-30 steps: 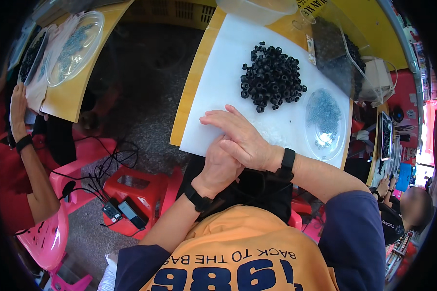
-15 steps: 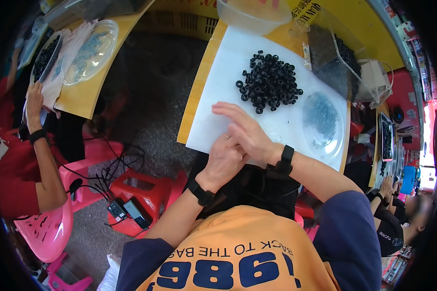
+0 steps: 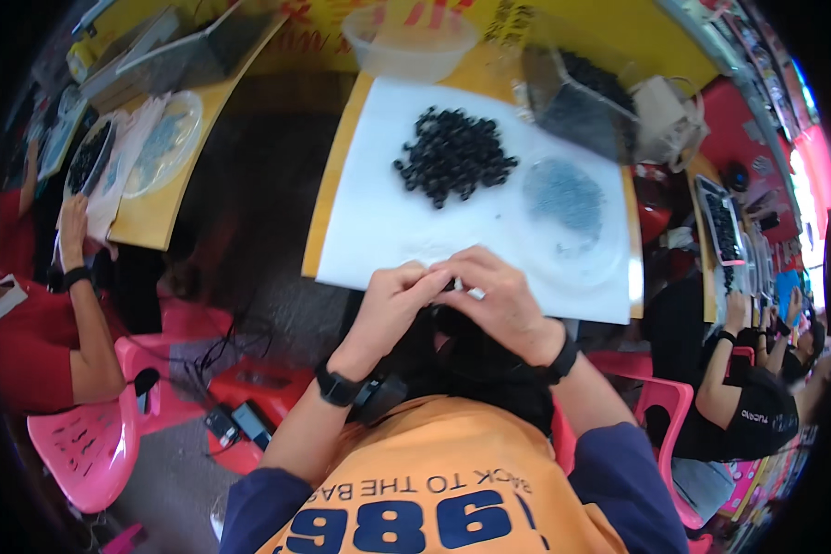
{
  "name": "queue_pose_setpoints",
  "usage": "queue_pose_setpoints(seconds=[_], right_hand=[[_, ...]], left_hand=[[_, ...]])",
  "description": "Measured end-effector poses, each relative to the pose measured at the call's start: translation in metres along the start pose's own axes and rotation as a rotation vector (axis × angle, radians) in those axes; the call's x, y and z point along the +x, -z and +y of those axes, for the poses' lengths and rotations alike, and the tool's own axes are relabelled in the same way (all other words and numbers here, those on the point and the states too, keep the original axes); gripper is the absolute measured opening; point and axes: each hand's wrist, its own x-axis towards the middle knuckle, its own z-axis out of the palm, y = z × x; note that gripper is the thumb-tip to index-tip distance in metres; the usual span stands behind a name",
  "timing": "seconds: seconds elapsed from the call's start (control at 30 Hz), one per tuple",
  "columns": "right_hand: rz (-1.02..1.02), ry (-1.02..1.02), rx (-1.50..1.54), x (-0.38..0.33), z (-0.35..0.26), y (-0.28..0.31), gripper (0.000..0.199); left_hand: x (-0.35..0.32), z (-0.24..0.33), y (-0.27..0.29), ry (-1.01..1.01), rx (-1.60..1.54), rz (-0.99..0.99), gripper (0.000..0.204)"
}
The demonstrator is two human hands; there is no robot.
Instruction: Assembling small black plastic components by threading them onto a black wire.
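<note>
**White piece [image 3: 476,295] was pinched narrowly**

The white piece was held by the right hand [image 3: 506,303], near the close edge of the white sheet [image 3: 365,208]. A dark piece [image 3: 451,284] was seen at the left hand [image 3: 395,300]; its grip could not be told. Black beads [image 3: 454,159] were heaped beyond.

Parts pile [image 3: 455,157] on sheet [image 3: 369,231], left of dish [image 3: 577,261]; tub [image 3: 408,57] behind, apparently on table [image 3: 327,205].

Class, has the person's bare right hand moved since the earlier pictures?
Yes, the right hand moved right and downward in view, judged against the heap of small black cylindrical beads.
</note>
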Motion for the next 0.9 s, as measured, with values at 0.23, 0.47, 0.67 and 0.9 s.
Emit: queue_pose_setpoints(seconds=[0.23,0.47,0.67,0.9], right_hand=[[-0.035,-0.15,0.092,-0.012,-0.008,0.038,0.027],[0.298,-0.199,0.208,0.095,0.006,0.197,0.047],[0.306,0.023,-0.622,0.111,0.033,0.171,0.063],[-0.004,-0.006,-0.501,0.098,0.051,0.037,0.021]], left_hand=[[-0.002,-0.004,-0.016,0.096,-0.058,-0.098,0.03],[-0.028,-0.018,-0.013,0.14,-0.199,-0.099,0.03],[-0.022,-0.013,0.004,0.118,-0.196,-0.136,0.02],[-0.02,-0.019,0.015,0.192,-0.298,-0.04,0.032]])
